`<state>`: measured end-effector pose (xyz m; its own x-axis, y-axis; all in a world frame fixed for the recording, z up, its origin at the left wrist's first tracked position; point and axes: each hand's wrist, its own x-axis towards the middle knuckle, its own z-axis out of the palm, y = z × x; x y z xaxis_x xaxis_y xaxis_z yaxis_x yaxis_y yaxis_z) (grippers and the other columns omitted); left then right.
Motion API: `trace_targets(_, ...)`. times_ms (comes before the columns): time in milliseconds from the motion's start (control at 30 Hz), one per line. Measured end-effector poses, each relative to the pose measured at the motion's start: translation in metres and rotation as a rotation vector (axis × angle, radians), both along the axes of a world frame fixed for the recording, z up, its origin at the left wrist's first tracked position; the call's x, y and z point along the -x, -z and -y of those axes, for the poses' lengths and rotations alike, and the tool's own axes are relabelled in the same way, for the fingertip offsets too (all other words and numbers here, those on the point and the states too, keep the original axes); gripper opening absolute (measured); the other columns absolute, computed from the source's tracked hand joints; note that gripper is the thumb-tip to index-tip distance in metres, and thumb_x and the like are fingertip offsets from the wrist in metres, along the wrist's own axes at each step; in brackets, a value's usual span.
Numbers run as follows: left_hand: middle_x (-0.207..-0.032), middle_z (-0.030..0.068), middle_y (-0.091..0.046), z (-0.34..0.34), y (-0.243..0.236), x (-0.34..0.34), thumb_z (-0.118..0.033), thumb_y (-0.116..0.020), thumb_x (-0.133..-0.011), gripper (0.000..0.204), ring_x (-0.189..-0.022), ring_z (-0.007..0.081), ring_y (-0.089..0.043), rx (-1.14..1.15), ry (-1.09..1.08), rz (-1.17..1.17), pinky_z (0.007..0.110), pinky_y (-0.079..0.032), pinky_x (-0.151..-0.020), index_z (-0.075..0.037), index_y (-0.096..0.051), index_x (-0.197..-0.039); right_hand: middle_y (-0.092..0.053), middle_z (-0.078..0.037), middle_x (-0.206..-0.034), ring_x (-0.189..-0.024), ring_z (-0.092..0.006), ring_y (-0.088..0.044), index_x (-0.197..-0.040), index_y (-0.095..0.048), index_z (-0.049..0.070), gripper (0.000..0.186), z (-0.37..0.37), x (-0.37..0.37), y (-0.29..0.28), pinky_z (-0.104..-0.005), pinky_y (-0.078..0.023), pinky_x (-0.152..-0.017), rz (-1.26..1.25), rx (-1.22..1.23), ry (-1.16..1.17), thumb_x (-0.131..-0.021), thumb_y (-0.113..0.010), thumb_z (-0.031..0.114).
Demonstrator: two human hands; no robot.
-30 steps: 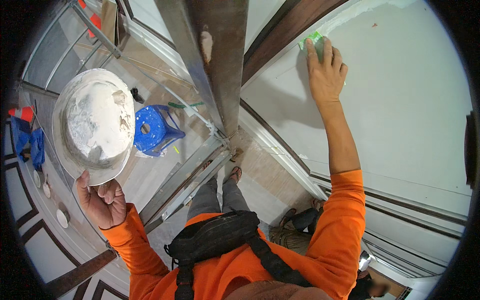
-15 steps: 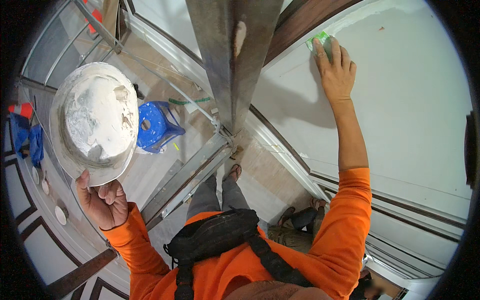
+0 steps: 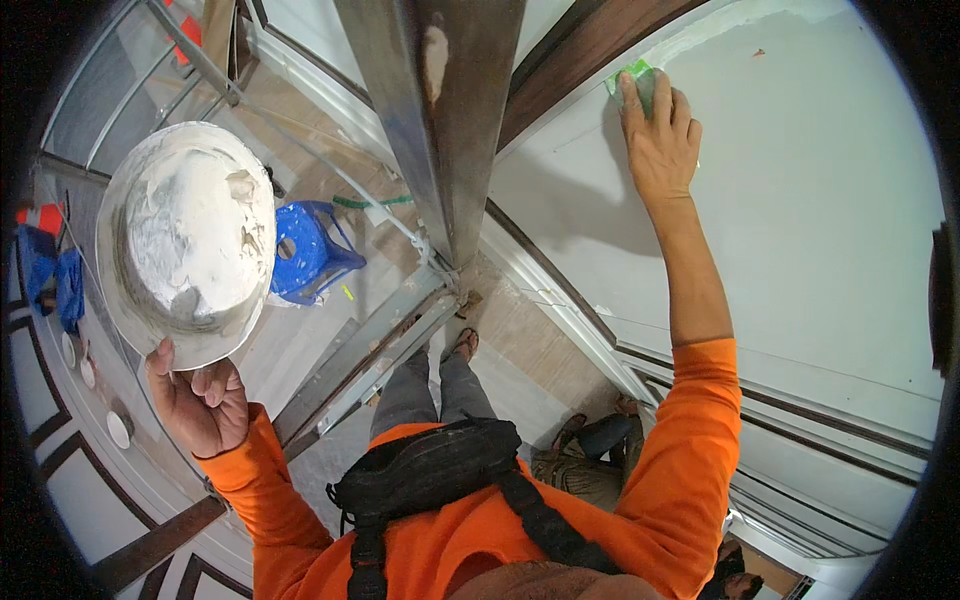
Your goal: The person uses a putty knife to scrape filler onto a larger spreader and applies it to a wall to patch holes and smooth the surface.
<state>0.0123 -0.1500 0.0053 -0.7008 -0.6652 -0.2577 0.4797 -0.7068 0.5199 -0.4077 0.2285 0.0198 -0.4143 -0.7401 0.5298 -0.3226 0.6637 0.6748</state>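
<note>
My left hand (image 3: 200,405) grips the near rim of a wide, shallow metal-looking bowl (image 3: 118,265), its thumb over the edge and fingers beneath. White putty (image 3: 215,220) coats the bowl's inside, thicker on the right, with a lump near the far right. My right hand (image 3: 660,140) is closed on a green spreader (image 3: 622,82), pressed to the pale wall panel (image 3: 800,210) beside its dark wood trim (image 3: 570,75). Much of the spreader is hidden by the fingers. A wet white smear (image 3: 700,38) runs along the panel's upper edge, right of the spreader.
A steel post (image 3: 430,110) rises between my arms, with metal beams (image 3: 370,350) at its foot. Below on the floor is a blue plastic stool (image 3: 305,250). Another person's legs (image 3: 590,450) show below right. A curved railing (image 3: 120,120) stands at the upper left.
My right hand and the spreader have moved a little to the left along the panel. The post sits further left in view. My left hand keeps its hold on the bowl.
</note>
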Motion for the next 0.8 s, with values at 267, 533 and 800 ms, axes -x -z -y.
trace_targets(267,-0.101,0.0099,-0.068,0.005,0.001,-0.001,-0.008,-0.058,-0.096,0.008,-0.055,0.0127,-0.05,-0.007,0.042,0.014,0.021,-0.039,-0.043,-0.004,-0.06,-0.102,-0.052,-0.011,-0.133,-0.112,-0.027,-0.052,-0.133,-0.063,0.011,0.046,0.03,-0.021,-0.011,-0.0364,-0.043,-0.08,0.09,-0.061,0.157,-0.087,-0.06,0.017)
trace_targets(533,-0.09,0.0122,-0.066,-0.007,-0.009,0.008,-0.007,-0.062,-0.093,0.014,-0.051,0.0132,-0.046,-0.046,-0.027,0.007,0.023,-0.035,-0.04,0.003,-0.058,-0.102,-0.051,-0.013,-0.139,-0.115,-0.0318,-0.053,-0.131,-0.063,0.02,0.046,0.0,-0.046,-0.021,-0.0428,-0.045,-0.094,0.352,0.102,0.018,-0.087,-0.072,0.026)
trace_targets(800,-0.107,0.0114,-0.068,0.003,0.007,-0.003,-0.009,-0.057,-0.097,0.014,-0.057,0.0137,-0.052,-0.004,0.08,-0.069,0.022,-0.042,-0.046,-0.003,-0.062,-0.109,-0.052,-0.008,-0.142,-0.126,-0.0311,-0.051,-0.135,-0.061,0.028,0.056,-0.014,-0.023,-0.02,-0.0454,-0.042,-0.096,0.196,0.198,-0.111,-0.081,-0.078,0.024)
